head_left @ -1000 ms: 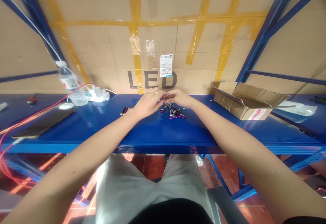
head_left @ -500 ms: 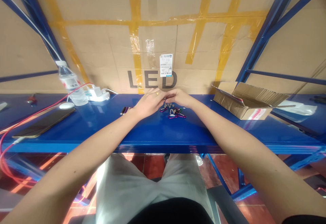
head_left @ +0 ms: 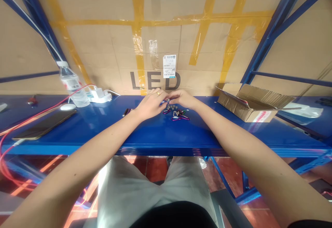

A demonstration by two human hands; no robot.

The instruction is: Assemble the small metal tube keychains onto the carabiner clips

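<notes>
My left hand [head_left: 153, 104], with a gold ring on one finger, is closed in a pinch over the blue tabletop. What its fingertips hold is mostly hidden. Facing it, my right hand [head_left: 183, 98] pinches a small silver metal piece [head_left: 168, 100] that shows between the two hands. Just below lie several small metal fittings [head_left: 173, 107]. Nearer to me is a cluster of carabiners [head_left: 176, 118], purple, silver and green, with a single purple carabiner [head_left: 166, 112] to their left. Dark and purple tubes [head_left: 127, 112] lie partly behind my left wrist.
An open cardboard box [head_left: 249, 110] sits on the right of the blue table [head_left: 166, 134]. On the left are a water bottle [head_left: 74, 86], a power strip [head_left: 100, 97], a phone [head_left: 46, 124] and a red cable [head_left: 49, 110]. A large taped carton [head_left: 109, 55] stands behind.
My fingertips have parted slightly, so the small silver piece between them now shows. My left hand has shifted a little to the left; the carabiners lie as before.
</notes>
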